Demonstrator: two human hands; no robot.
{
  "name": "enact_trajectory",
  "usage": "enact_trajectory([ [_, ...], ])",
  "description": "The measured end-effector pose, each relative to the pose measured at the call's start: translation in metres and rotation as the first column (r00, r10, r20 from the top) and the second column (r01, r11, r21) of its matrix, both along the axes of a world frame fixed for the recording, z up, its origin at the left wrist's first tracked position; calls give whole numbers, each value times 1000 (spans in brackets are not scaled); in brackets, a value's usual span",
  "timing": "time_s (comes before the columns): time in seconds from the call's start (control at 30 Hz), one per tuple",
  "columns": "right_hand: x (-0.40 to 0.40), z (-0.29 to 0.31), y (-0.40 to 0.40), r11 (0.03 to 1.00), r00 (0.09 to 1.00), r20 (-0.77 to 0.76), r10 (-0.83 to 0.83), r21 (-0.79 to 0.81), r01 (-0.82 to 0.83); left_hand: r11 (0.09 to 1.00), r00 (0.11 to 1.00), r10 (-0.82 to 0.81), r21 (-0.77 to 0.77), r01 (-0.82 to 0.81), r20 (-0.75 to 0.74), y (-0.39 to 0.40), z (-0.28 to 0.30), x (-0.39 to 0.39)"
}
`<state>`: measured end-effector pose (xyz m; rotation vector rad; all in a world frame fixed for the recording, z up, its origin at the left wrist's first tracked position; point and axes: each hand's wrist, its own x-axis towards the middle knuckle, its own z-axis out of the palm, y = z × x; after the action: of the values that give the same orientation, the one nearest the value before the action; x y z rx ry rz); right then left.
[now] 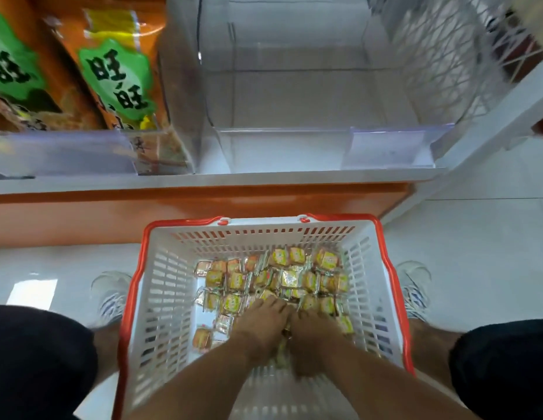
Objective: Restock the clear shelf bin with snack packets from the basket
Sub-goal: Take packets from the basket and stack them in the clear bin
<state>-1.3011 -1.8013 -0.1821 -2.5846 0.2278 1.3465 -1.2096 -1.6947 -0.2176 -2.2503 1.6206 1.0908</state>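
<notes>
Packets [273, 283] lie heaped at the basket's [161, 298] 12 o'clock end, both hands, left [264, 321] and right [312, 331], spread flat among them, so best scoop inward together before lifting to the bin [294, 86] at 12.

My basket [161, 286] sits on the white tiled floor [476, 237]; the clear bin [294, 147] stands on the white shelf [203, 178].

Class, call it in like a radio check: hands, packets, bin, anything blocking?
Both hands down in basket, left hand and right hand on packets; grip unclear. Bin empty. Nothing blocking.
</notes>
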Motion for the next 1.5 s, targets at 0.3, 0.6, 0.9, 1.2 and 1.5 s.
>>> enact_trajectory([
  [0.3,6,-21,-17,993,977,-181,110,64,-100,996,997,-72,51,70,40,-4,-17,-20],
  [0.6,-2,-32,-2,961,895,-359,264,18,-276,990,986,114,91,-104,-117,17,-1,-25],
  [0.9,-9,4,-10,988,965,-241,-107,80,130,694,614,689,109,-711,-384,25,54,27],
  [1.2,67,165,-77,855,929,9,-370,394,337,503,328,669,80,-861,-667,16,187,93],
  [1.5,87,329,-96,303,698,-41,-715,882,362,376,87,385,70,-924,-919,12,304,117],
])
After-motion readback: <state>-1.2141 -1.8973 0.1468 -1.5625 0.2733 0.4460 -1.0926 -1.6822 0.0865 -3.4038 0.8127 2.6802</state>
